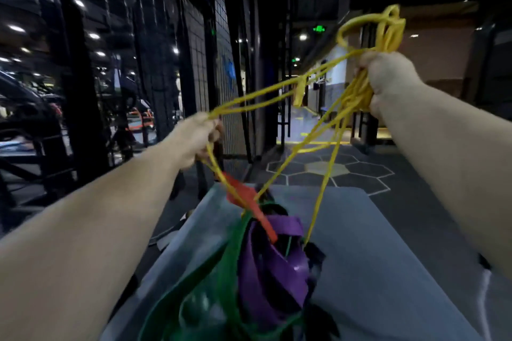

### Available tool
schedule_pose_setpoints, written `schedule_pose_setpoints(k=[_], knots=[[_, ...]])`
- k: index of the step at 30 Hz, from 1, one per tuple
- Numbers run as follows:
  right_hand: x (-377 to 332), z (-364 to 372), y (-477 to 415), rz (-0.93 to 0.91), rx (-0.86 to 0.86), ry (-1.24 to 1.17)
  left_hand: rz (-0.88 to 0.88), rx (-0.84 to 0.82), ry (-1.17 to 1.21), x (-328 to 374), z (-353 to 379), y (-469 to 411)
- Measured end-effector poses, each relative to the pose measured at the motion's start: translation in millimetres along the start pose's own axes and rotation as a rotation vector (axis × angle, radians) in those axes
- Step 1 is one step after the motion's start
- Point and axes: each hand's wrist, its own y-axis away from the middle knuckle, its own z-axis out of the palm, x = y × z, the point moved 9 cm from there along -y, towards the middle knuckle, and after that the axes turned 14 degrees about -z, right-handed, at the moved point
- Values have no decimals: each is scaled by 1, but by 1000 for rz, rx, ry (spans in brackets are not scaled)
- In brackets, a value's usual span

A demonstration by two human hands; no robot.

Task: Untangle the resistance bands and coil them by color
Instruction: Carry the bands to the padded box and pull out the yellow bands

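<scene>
Gripping a bunched coil of yellow resistance band [357,93], the right hand [388,77] is raised at the far right, its fingers curled round the loops. The left hand [199,138], lower and to the left, pinches several yellow strands that run taut between the two hands. More yellow strands drop to a tangle lying on a grey mat [374,230] near the person. A red band [245,198] hangs caught on those strands just above the pile, where a purple band [273,268] and a green band [221,271] lie knotted together.
</scene>
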Motion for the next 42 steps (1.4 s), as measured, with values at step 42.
schedule_pose_setpoints(k=[42], knots=[[177, -71, 99, 365, -305, 652, 307, -149, -919, -101, 100, 56]])
